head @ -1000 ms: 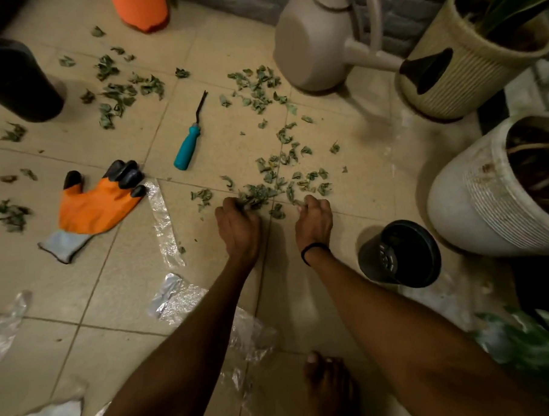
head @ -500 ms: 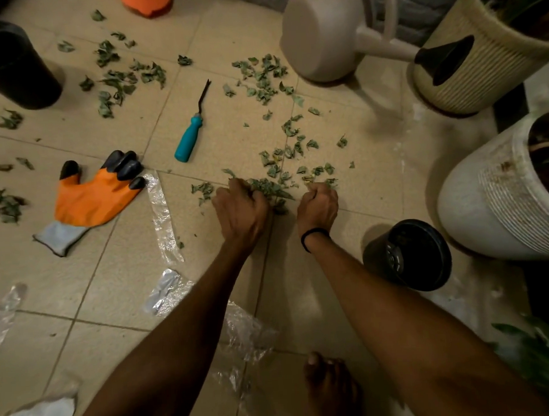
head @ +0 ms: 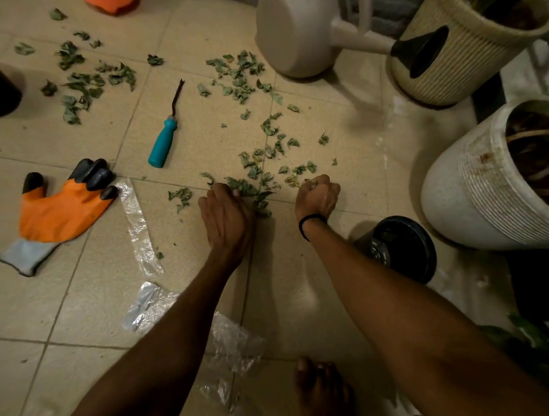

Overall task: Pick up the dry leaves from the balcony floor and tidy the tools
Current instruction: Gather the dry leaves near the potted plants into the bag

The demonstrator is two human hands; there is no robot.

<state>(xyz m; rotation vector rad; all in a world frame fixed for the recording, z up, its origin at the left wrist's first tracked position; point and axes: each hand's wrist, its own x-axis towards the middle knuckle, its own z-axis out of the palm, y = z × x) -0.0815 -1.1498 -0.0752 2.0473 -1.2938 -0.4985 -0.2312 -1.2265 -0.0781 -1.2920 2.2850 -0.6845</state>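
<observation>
Dry green leaves (head: 266, 164) lie scattered over the beige floor tiles, with more patches at the back middle (head: 239, 74) and back left (head: 82, 81). My left hand (head: 226, 216) rests on the floor with its fingers against a small heap of leaves (head: 250, 190). To its right, my right hand (head: 317, 196) is curled round a few leaves. A teal-handled weeding tool (head: 165, 140) lies to the left of the leaves. An orange and black work glove (head: 62, 207) lies flat further left.
A beige watering can (head: 300, 30) stands at the back. A ribbed cream planter (head: 461, 45) and a white pot (head: 480, 186) stand on the right. A small black pot (head: 401, 249) lies by my right forearm. Clear plastic scraps (head: 138, 226) and my bare foot (head: 322, 391) are near me.
Both hands have swept leaves together into a heap between them; the right hand has curled tighter round some leaves, and the left hand's fingers have straightened against the heap.
</observation>
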